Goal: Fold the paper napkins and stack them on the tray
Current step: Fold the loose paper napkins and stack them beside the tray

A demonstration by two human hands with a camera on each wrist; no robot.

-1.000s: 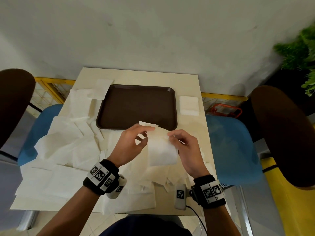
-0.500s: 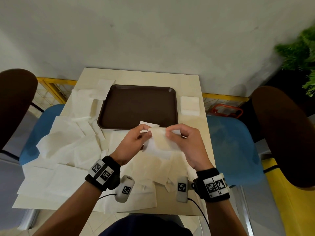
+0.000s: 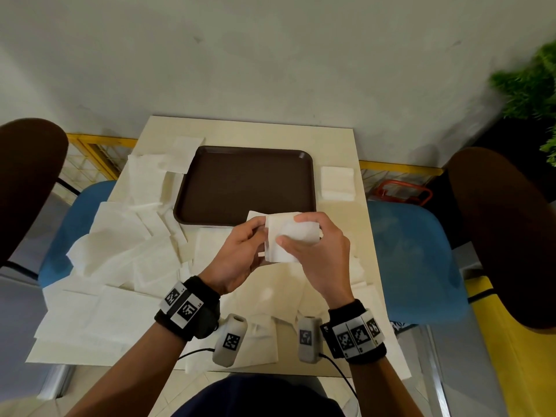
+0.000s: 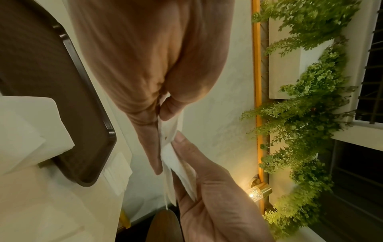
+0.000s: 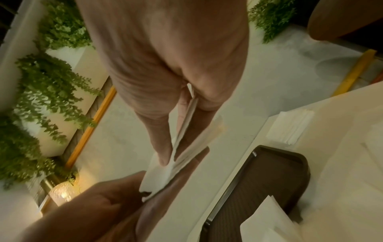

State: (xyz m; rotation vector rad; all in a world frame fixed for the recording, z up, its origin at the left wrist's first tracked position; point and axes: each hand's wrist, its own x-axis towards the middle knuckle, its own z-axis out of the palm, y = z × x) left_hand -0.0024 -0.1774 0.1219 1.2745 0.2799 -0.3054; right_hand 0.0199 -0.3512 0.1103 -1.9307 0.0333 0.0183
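Here, loose thin white paper sheets (image 3: pixel 120 251) litter the beige bench (image 3: pixel 337 139) beside the rectangular dark-brown plastic tray (image 3: pixel 246 182). Both grips, left hand (image 3: pixel 240 254) and right hand (image 3: pixel 319 254), pinch one folded white paper napkin (image 3: pixel 288 236).

1 tray (image 3: pixel 245 188), 2 hands (image 3: pixel 240 254), 2 chairs (image 3: pixel 421 254)

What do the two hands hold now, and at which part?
Both hold one folded white paper napkin above the table: the left hand pinches its left edge, the right hand grips its right side.

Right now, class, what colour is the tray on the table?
Dark brown; the tray shows best in the head view.
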